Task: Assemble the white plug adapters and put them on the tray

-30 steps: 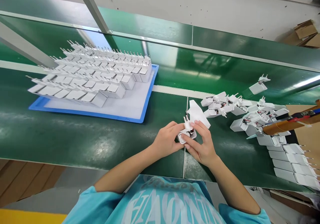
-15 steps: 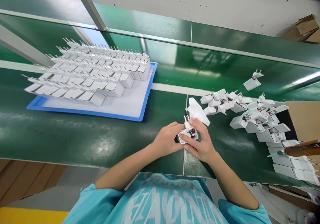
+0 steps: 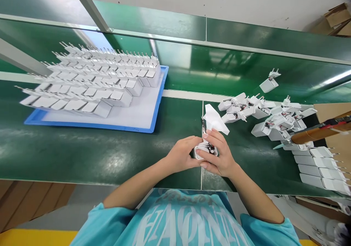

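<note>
- Clamped on one open white adapter (image 3: 203, 147): our left hand (image 3: 183, 154) and right hand (image 3: 221, 154).
- We hold it at the green bench (image 3: 178, 118), near a white sheet (image 3: 215, 121), right of the blue tray (image 3: 158, 105).

2 hands (image 3: 183, 154) grip 1 open white casing (image 3: 202, 147) near a white sheet (image 3: 215, 120).

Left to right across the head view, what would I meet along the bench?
Blue tray → left hand → held plug → right hand → lone plug at the back → plug row at far right.
</note>
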### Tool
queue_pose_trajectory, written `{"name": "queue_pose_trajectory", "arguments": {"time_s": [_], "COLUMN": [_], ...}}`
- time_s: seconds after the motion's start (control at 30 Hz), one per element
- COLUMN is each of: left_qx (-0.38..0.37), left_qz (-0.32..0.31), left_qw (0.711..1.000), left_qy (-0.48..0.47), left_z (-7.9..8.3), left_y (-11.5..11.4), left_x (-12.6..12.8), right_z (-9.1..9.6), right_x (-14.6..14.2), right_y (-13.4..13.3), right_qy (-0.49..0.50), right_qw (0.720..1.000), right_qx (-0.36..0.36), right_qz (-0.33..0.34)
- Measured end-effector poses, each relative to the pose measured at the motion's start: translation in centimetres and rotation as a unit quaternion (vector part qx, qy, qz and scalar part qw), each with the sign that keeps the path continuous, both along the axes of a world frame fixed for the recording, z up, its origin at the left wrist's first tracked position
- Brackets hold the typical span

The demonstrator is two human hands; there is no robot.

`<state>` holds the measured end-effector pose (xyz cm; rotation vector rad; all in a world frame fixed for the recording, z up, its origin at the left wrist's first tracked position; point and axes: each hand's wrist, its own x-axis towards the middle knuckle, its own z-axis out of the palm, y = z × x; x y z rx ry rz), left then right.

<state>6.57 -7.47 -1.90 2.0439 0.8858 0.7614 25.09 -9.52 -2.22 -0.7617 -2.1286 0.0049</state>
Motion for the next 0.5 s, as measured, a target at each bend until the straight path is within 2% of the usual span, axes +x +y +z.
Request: {"name": "queue_pose_trajectory", "arguments": {"time_s": [0.2,0.5], "left_qx": [-0.001,0.003], "left_qz": [-0.020,-0.014], "left_qw": [1.000,1.000], "left_qy": [0.008,0.008], "left_z": [0.21,0.02], "left_y": [-0.01,0.09], "left_x": [-0.16,-0.11], "right_z": [0.01,0.14], "right_x": [0.09,0.05], "right_y": [0.11,-0.05], "right_qy": [0.004,0.009], "right_qw": [1.000,0.999], "right_qx": [0.006,0.017], "right_qz": [0.015,0.038]}}
